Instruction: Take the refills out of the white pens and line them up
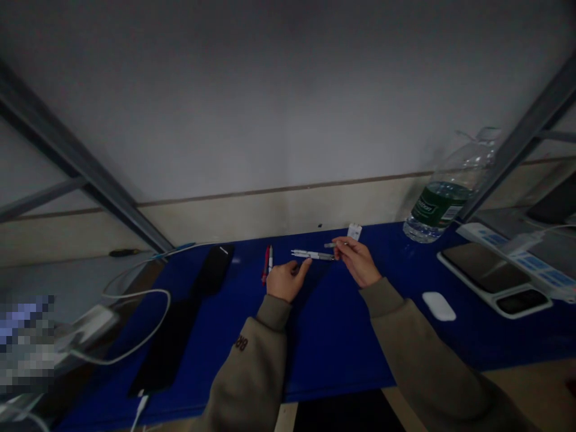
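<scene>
Two hands logged at centre frame: right hand (355,261) pinching a slim grey pen (330,245) narrowly; left hand (288,282) curled just below a white pen (312,255) (grip on it unconfirmed), both above a blue tabletop (342,336).

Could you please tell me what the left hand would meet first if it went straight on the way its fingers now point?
Most likely the white pen, just ahead of the left hand. Depth is hard to judge from this view, so its fingers may already be touching it.
</scene>
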`<state>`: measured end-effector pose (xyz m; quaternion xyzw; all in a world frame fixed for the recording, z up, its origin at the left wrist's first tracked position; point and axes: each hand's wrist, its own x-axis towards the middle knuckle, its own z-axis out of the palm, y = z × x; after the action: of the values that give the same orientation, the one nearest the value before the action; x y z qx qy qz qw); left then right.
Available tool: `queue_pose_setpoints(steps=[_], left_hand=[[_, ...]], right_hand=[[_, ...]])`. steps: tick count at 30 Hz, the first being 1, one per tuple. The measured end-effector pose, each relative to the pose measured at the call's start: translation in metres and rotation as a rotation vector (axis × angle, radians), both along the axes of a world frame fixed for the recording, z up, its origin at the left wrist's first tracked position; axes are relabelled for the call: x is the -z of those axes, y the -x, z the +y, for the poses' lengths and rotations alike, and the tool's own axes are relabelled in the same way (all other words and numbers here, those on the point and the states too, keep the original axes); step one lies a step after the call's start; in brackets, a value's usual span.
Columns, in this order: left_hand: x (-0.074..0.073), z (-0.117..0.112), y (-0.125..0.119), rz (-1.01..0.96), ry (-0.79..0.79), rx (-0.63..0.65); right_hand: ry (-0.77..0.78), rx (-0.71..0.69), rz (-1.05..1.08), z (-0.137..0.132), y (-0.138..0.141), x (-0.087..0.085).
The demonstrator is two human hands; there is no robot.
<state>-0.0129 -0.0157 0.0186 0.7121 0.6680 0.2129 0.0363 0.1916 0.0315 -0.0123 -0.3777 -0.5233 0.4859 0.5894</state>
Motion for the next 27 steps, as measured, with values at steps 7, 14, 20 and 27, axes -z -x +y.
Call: queue_pose_setpoints(steps=[7, 14, 20, 27], left_hand=[[0.001, 0.001, -0.001, 0.015, -0.05, 0.022], [0.006, 0.001, -0.003, 0.088, -0.028, 0.064], [0.01, 0.002, -0.003, 0.07, -0.017, 0.179], [0.015, 0.002, -0.004, 0.047, -0.042, 0.353]], right_hand=[[-0.108, 0.527, -0.718, 0.02, -0.03, 0.034], [-0.285, 0.638, -0.828, 0.018, -0.024, 0.031], [-0.285, 0.518, -0.636, 0.002, -0.01, 0.004], [-0.072, -0.156, -0.461, -0.018, 0.023, -0.004]])
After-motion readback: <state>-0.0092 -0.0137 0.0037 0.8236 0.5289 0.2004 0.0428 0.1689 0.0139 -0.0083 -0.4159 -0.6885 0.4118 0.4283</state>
